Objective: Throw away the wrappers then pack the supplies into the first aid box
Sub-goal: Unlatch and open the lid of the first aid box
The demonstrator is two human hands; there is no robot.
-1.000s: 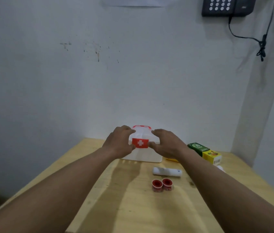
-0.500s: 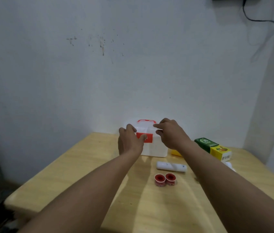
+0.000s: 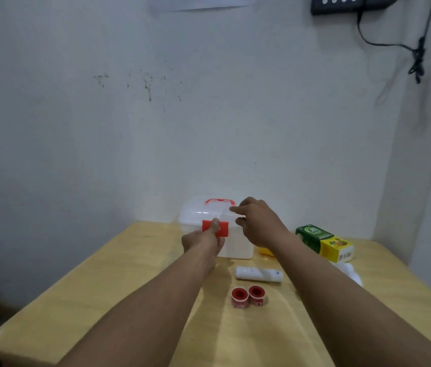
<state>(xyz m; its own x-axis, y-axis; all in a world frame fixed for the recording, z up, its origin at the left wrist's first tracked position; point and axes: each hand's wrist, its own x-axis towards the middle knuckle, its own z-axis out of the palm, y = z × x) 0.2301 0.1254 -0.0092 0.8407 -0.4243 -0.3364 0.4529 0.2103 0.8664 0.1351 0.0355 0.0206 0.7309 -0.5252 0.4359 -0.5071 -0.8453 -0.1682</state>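
Broadly, wall [image 3: 209, 115]: white, with dark specks near its middle; a black keypad [image 3: 349, 4] with a hanging cable [image 3: 418, 56] sits at the top right.
Counter [image 3: 119, 292]: light wood, set against the wall, carrying all the supplies.
First aid box [image 3: 235, 247]: white translucent plastic with a red handle [image 3: 219, 201] on top and a red latch [image 3: 223, 229] on the front, standing at the back of the counter; lid down.
Green and yellow carton [image 3: 324, 242]: lying to the right of the box, near it but apart.
White tube [image 3: 259, 274]: lying on its side in front of the box, right of centre.
2 red tape rolls [image 3: 247, 296]: side by side and touching, nearer the camera than the tube.
Yellow item [image 3: 264, 251]: only a sliver shows between the box and the right forearm; cannot tell what it is.
Left hand [image 3: 205, 241]: its grip is closed on the red latch, thumb pressed over the front of it.
Right hand [image 3: 258, 222]: hovering at the right end of the lid, grip loosely parted with forefinger and thumb spread, nothing held; cannot tell whether the fingertip touches the lid.
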